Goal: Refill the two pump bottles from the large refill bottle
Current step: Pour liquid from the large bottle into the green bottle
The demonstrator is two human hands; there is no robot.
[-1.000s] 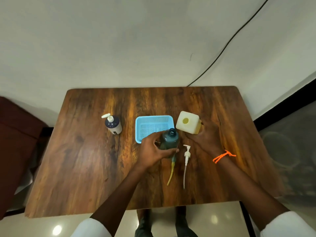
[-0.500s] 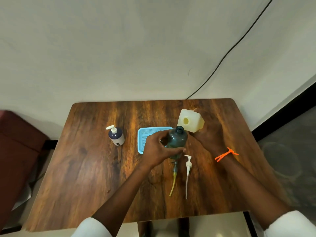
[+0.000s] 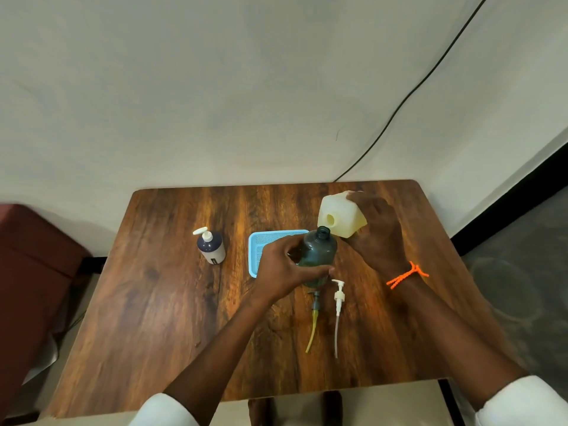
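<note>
Both hands are occupied: left hand (image 3: 284,267) grips the open green bottle (image 3: 318,256); right hand (image 3: 376,233) tilts the refill bottle (image 3: 339,218), mouth at one o'clock, just above its neck.

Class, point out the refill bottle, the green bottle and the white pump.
refill bottle (image 3: 339,214), head view, pale front face.
green bottle (image 3: 319,250), head view, shoulder.
white pump (image 3: 339,295), head view, collar.
</note>
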